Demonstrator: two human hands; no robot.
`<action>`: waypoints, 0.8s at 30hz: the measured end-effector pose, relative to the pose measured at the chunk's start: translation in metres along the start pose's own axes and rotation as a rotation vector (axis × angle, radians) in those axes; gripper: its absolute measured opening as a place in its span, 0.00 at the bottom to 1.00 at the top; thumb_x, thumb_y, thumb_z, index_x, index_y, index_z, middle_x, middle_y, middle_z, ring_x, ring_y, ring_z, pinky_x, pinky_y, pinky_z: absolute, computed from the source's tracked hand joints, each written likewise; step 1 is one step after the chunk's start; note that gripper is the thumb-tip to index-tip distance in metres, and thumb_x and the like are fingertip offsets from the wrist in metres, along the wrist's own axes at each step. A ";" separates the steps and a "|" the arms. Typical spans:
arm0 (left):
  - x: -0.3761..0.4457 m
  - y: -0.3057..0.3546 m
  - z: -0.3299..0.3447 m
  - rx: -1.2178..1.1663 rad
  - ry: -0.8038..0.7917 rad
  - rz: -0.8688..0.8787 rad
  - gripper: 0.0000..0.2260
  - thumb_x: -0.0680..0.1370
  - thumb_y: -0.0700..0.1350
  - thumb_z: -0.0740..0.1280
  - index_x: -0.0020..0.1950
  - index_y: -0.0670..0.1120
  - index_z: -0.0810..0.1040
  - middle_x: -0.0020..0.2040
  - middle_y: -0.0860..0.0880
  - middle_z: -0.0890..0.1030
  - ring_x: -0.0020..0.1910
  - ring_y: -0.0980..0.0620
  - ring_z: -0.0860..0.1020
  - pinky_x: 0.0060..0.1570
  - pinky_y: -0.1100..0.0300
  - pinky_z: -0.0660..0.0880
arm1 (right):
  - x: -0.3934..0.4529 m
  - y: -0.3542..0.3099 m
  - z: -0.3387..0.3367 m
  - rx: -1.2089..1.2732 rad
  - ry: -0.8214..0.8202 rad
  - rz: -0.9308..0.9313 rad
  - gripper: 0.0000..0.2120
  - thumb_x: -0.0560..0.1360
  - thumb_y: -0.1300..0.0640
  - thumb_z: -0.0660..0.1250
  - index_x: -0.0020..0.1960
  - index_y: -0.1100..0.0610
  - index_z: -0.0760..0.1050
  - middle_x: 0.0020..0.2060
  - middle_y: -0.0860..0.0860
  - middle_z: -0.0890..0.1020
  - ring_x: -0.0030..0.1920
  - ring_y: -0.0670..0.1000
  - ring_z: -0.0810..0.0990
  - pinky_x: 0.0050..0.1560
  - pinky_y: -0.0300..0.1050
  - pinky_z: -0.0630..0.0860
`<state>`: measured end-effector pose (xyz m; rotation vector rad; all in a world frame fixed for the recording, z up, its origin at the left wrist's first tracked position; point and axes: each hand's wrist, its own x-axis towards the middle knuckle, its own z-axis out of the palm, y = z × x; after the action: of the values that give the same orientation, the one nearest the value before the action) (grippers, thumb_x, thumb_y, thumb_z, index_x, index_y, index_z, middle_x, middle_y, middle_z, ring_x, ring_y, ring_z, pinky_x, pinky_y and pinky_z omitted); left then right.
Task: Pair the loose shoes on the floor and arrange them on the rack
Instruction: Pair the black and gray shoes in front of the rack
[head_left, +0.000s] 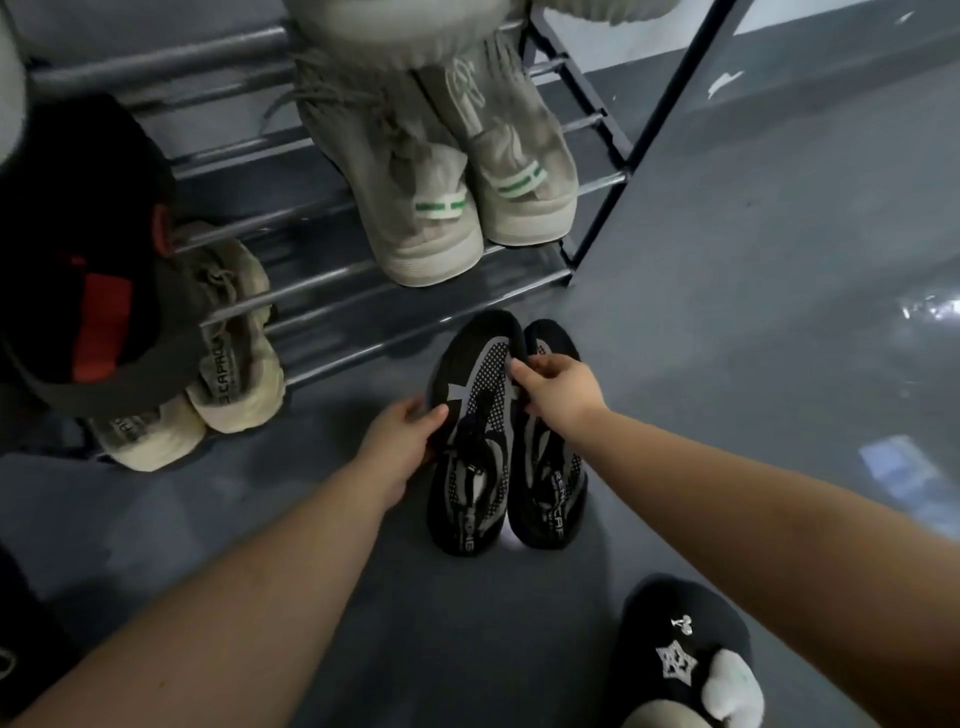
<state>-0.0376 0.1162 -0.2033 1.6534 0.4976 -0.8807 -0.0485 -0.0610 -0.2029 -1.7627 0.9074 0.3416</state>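
Nearest the camera, a black slipper (680, 649) with a pale star patch sat on the glossy grey floor (753, 364), below and to the right of the hands. Further out, both bare forearms reached to a pair of black-and-grey sneakers (506, 441) set side by side, touching, soles down on that floor. Their long axes ran away from the person, toes toward the rack and heels toward the camera. The left hand (402, 447) was clasped on the outer edge of the left shoe, thumb over its upper; the right hand (561, 389) was pinching the two shoes where their forefeet met, fingers curled over the edge. Beyond the grip stood the dark metal-tube rack (322, 280), its lowest bars just past the toes. To the left of the grip, a cream pair (228, 358) sat low on the rack, partly under a black-and-red shoe (88, 270). Straight beyond, a grey pair with green heel tabs (457, 171) rested on a tier, heels outward. A pale wall strip showed far right.
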 end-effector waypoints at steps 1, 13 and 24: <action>0.004 0.000 0.000 0.039 -0.027 0.007 0.16 0.78 0.43 0.65 0.67 0.47 0.72 0.60 0.50 0.78 0.57 0.49 0.77 0.62 0.52 0.72 | 0.000 0.004 -0.003 0.004 -0.003 -0.007 0.21 0.73 0.46 0.69 0.62 0.56 0.76 0.52 0.50 0.82 0.54 0.52 0.81 0.60 0.51 0.77; -0.031 -0.040 -0.006 0.115 -0.003 -0.145 0.15 0.75 0.58 0.64 0.53 0.49 0.76 0.53 0.49 0.79 0.55 0.48 0.77 0.58 0.49 0.75 | -0.042 0.070 -0.035 -0.129 0.013 0.352 0.35 0.70 0.37 0.68 0.66 0.59 0.68 0.61 0.55 0.76 0.59 0.57 0.76 0.57 0.52 0.76; -0.065 -0.052 0.015 -0.209 -0.127 -0.137 0.18 0.74 0.38 0.69 0.63 0.47 0.75 0.57 0.49 0.80 0.51 0.54 0.77 0.48 0.60 0.71 | -0.084 0.076 -0.045 0.258 -0.161 0.344 0.31 0.66 0.63 0.77 0.64 0.59 0.65 0.60 0.57 0.77 0.55 0.59 0.80 0.45 0.52 0.80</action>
<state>-0.1205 0.1246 -0.1881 1.3770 0.6000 -0.9926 -0.1682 -0.0775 -0.1856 -1.3231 1.0866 0.5541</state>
